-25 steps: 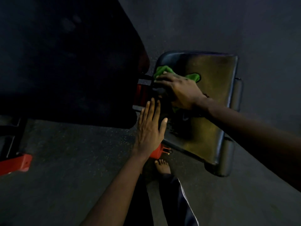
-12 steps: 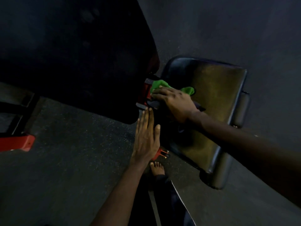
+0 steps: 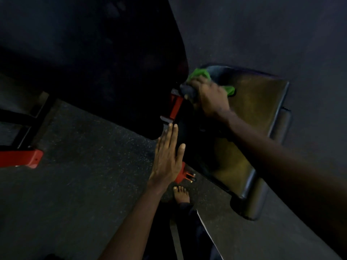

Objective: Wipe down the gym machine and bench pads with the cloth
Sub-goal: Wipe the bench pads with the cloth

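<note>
A green cloth (image 3: 200, 74) lies bunched at the far left corner of the black seat pad (image 3: 253, 113). My right hand (image 3: 208, 94) covers most of the cloth and its fingers curl over the pad's near edge with the cloth under them. My left hand (image 3: 168, 156) is flat, fingers straight, resting against the seat pad's left side. The large black back pad (image 3: 90, 62) fills the upper left, very dark.
The red frame (image 3: 175, 107) shows in the gap between the two pads, and a red foot (image 3: 22, 158) lies on the floor at left. A black roller pad (image 3: 251, 201) sits below the seat pad. My bare foot (image 3: 181, 195) stands on the dark rubber floor (image 3: 78, 184).
My right hand slid the cloth up to the seat pad's far left corner and now curls over the edge. The left hand stays flat against the pad's side.
</note>
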A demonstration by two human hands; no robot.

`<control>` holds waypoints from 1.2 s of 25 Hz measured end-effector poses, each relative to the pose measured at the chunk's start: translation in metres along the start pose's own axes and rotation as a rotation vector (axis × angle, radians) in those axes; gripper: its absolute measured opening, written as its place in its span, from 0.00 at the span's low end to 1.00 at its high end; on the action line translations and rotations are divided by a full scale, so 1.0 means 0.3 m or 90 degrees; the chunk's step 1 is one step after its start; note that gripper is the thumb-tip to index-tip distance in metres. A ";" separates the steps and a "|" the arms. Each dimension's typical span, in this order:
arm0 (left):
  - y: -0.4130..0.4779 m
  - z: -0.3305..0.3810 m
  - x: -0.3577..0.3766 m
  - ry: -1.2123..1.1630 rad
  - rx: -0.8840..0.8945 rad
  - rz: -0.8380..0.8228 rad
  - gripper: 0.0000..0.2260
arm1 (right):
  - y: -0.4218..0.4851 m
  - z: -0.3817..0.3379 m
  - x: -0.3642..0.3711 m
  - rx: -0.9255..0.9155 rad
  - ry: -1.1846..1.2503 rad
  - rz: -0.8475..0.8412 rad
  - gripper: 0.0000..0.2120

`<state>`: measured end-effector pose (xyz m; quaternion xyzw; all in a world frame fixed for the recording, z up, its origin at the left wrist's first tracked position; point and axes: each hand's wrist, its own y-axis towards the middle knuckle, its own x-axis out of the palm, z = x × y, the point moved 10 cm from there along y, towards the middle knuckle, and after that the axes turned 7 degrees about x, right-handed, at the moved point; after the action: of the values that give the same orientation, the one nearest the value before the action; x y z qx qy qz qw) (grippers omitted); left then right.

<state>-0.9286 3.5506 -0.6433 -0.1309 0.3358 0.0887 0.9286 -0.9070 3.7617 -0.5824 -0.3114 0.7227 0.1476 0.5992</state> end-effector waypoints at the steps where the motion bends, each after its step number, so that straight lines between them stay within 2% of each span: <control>1: 0.002 -0.003 -0.002 -0.011 -0.001 0.000 0.27 | -0.059 -0.034 0.013 -0.035 0.019 -0.019 0.22; 4: 0.010 -0.015 -0.009 -0.010 0.003 -0.012 0.25 | -0.202 -0.089 0.061 -0.108 0.018 -0.077 0.24; 7: 0.010 -0.013 -0.010 0.040 0.023 -0.016 0.27 | -0.195 -0.095 0.056 -0.152 -0.019 -0.085 0.24; 9: 0.008 -0.011 -0.007 0.046 0.026 -0.015 0.28 | -0.091 -0.039 0.021 -0.099 -0.016 -0.068 0.22; 12: 0.003 -0.006 -0.004 0.040 0.024 -0.024 0.27 | 0.080 0.121 -0.082 0.082 0.002 -0.009 0.21; 14: 0.004 -0.010 -0.005 0.037 0.027 -0.025 0.27 | 0.082 0.135 -0.096 0.140 -0.013 0.010 0.21; 16: 0.005 -0.016 -0.007 0.041 0.034 -0.018 0.27 | -0.006 0.064 -0.061 0.114 -0.003 -0.003 0.22; 19: 0.009 -0.018 -0.011 0.041 0.030 -0.016 0.26 | -0.227 -0.067 0.019 -0.026 0.029 -0.057 0.29; 21: 0.011 -0.022 -0.021 0.021 0.028 -0.013 0.26 | -0.270 -0.051 0.026 -0.063 0.023 -0.076 0.33; 24: 0.009 -0.020 -0.032 0.016 0.046 -0.007 0.25 | -0.128 0.119 -0.023 0.061 0.011 -0.026 0.34; 27: 0.016 -0.024 -0.040 0.021 0.064 -0.006 0.25 | 0.012 0.230 -0.107 0.183 0.052 0.027 0.28; 30: 0.034 -0.024 -0.055 0.031 0.083 0.001 0.25 | -0.040 0.183 -0.115 0.204 0.034 0.050 0.26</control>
<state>-0.9480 3.5570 -0.6398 -0.0722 0.3638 0.0638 0.9265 -0.8539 3.7942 -0.5604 -0.1875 0.7642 0.0456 0.6154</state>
